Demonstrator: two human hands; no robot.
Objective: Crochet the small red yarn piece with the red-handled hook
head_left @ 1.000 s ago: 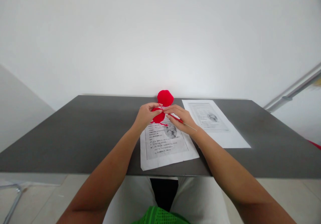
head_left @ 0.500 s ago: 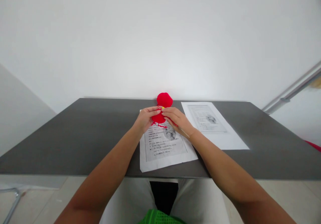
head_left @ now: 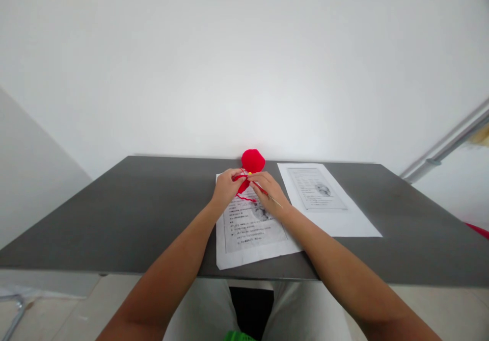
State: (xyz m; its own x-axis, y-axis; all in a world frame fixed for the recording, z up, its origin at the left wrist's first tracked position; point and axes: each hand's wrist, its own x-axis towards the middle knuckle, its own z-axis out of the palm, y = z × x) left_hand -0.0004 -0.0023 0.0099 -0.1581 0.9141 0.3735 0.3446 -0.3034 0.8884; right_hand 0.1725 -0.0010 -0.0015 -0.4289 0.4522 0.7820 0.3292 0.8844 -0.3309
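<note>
My left hand [head_left: 225, 188] is closed in a pinch on a small red crochet piece [head_left: 242, 185] held above a printed sheet [head_left: 250, 226]. My right hand [head_left: 268, 192] is closed round a thin crochet hook [head_left: 269, 197] with a red grip, its tip at the piece. A thin red yarn strand [head_left: 247, 199] hangs from the piece onto the paper. Just behind my hands sits a ball of red yarn [head_left: 252, 160] on the dark table [head_left: 126, 213].
A second printed sheet [head_left: 324, 198] lies to the right on the table. A white wall rises right behind the table's far edge. A metal rail [head_left: 446, 142] runs at the right. My light trousers show below the table's near edge.
The view has tilted up a little, so the table and hands sit lower in the picture. My hands stay together at the red piece, the hook shifting slightly.
</note>
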